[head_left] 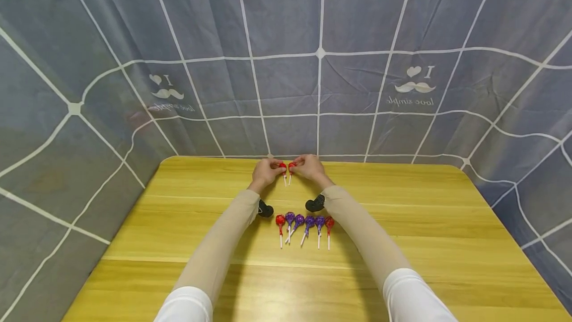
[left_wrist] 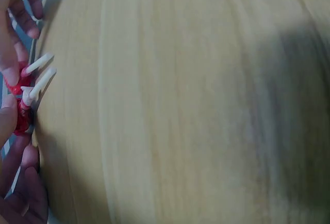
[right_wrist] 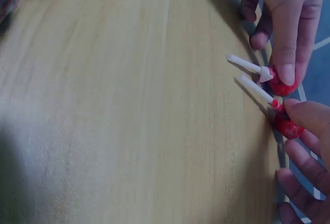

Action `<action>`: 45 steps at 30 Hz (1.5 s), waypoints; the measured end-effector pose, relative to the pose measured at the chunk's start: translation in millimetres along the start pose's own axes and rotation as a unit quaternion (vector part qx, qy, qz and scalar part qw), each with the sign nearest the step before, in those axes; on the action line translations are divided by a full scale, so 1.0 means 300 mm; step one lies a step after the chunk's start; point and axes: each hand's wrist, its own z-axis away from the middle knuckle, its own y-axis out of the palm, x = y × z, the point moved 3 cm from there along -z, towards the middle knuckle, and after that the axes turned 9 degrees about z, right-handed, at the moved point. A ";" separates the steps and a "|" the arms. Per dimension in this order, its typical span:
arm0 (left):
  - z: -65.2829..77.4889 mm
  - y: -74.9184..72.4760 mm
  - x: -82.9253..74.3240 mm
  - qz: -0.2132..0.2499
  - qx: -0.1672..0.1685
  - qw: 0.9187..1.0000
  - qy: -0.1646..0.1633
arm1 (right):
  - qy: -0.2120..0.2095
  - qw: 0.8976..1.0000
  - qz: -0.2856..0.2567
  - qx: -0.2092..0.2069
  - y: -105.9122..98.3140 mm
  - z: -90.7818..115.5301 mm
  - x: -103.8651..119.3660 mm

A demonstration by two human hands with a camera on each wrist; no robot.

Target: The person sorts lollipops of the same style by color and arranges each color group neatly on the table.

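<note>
Closest to the person's body, beige sleeves (head_left: 371, 237) stretched out over the wooden table (head_left: 178, 222). Between them lay a row: one end red lollipop (head_left: 280, 220) at the left, four purple lollipops (head_left: 310, 221), then another end red lollipop (head_left: 329, 221) at the right. All had their heads away from the person and sticks toward it; the two leftmost purple sticks crossed.

Farther out, at the table's far edge, the hands worked close together. The left hand (head_left: 265, 172) pinched the head of the left red lollipop (head_left: 282, 166) between thumb and fingers, its remaining fingers bent. The right hand (head_left: 310, 168) pinched the right red lollipop (head_left: 292, 167) likewise, thumb on top, its other fingers loosely spread. Those two sat just beside each other, long axes pointing back toward the person, white sticks leaning slightly inward. Beyond hung a grey curtain (head_left: 286, 83) crossed by white lines.
</note>
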 end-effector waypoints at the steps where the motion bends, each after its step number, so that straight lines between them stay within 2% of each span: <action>1: 0.001 -0.001 -0.002 -0.001 -0.003 1.000 0.000 | 0.000 1.000 0.004 -0.002 0.000 0.000 0.001; 6: 0.006 -0.003 -0.008 -0.001 -0.015 1.000 -0.001 | -0.003 1.000 0.018 -0.002 0.003 0.000 0.001; 13: 0.002 -0.003 -0.003 -0.010 -0.019 1.000 -0.006 | -0.019 0.999 0.015 0.026 0.008 -0.003 -0.002; 18: -0.004 -0.001 0.001 -0.012 -0.016 1.000 -0.012 | -0.028 0.999 0.022 0.019 0.009 -0.009 0.000; 25: -0.011 0.003 0.010 -0.023 -0.009 0.999 -0.030 | -0.002 1.000 0.020 0.007 0.015 -0.007 -0.001; 29: -0.010 0.002 0.012 -0.022 -0.008 0.999 -0.028 | 0.006 1.000 0.013 0.006 0.019 -0.007 0.000; 45: -0.007 -0.003 0.011 -0.004 0.006 1.000 -0.015 | -0.008 1.000 -0.001 0.007 0.013 -0.004 -0.005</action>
